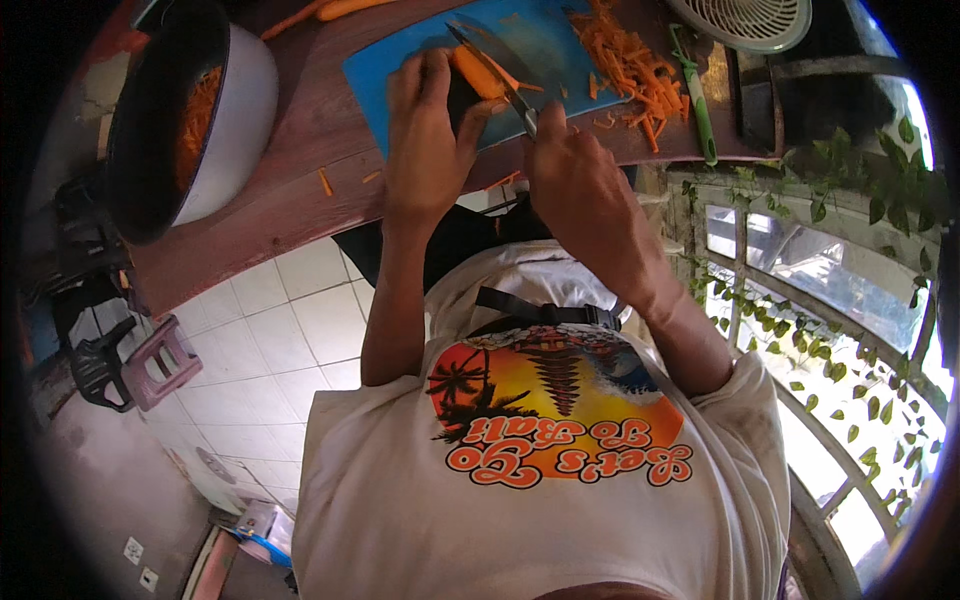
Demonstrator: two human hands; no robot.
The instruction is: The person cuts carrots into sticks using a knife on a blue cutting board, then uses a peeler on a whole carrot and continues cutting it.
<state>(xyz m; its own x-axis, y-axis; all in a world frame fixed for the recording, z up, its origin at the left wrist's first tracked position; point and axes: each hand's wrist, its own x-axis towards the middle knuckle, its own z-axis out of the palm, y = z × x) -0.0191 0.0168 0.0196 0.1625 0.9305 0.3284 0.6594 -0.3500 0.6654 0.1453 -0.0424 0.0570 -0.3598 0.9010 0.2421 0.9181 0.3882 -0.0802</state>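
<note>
My left hand (427, 135) holds a peeled carrot piece (478, 73) on a blue cutting board (367, 71), fingertips at its far end and the thumb at its near end. In my right hand (581, 180) is the handle of a kitchen knife (517, 101); its blade lies along the carrot's right side, with a thin orange slice beside it. A heap of carrot strips (637, 75) spreads over the board's right edge onto the table. To the right of the heap lies a green-handled peeler (699, 109).
A deep white basin (244, 112) with shredded carrot (199, 127) stands at the left of the wooden table (300, 210). Whole carrots (352, 7) lie at the back. A plastic strainer basket (750, 22) is at the back right. Small carrot scraps lie near the front edge.
</note>
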